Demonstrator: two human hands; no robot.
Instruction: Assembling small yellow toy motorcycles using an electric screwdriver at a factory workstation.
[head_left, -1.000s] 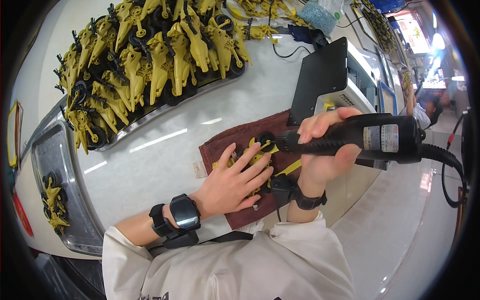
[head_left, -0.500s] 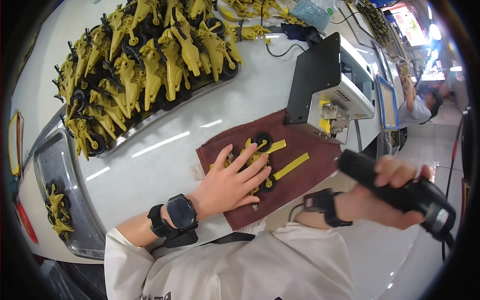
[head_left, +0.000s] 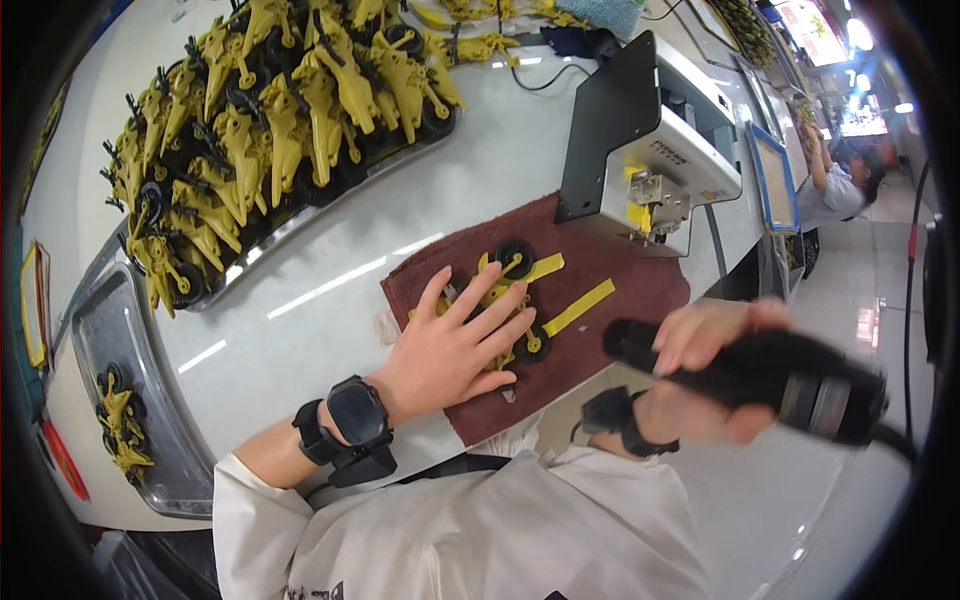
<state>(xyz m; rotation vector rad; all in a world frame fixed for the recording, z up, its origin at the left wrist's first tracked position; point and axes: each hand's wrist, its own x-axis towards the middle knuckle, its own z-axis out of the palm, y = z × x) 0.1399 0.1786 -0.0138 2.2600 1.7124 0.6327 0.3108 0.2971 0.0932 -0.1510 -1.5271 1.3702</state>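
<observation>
Fingers spread flat, my left hand [head_left: 450, 350] rests over a yellow toy motorcycle with black wheels [head_left: 532, 346], which lies on a maroon cloth [head_left: 590, 350]. The palm and fingers hide much of its body. My right hand [head_left: 688, 408] is closed around a black corded electric screwdriver [head_left: 780, 365]. The tool lies nearly level to the right of the cloth, its narrow end toward the motorcycle and apart from it. Two yellow strips [head_left: 580, 306] lie on the cloth beside the wheels.
A black-and-white machine [head_left: 620, 135] with a metal fitting stands at the cloth's far edge. Many yellow motorcycles [head_left: 330, 90] fill a tray at the far left. Another metal tray [head_left: 190, 440] holds a few yellow pieces. A person [head_left: 840, 185] sits at the far right.
My right hand has brought the electric screwdriver leftward, closer to the cloth, and turned it more level. My left hand stays on the motorcycle. The whole view has shifted slightly.
</observation>
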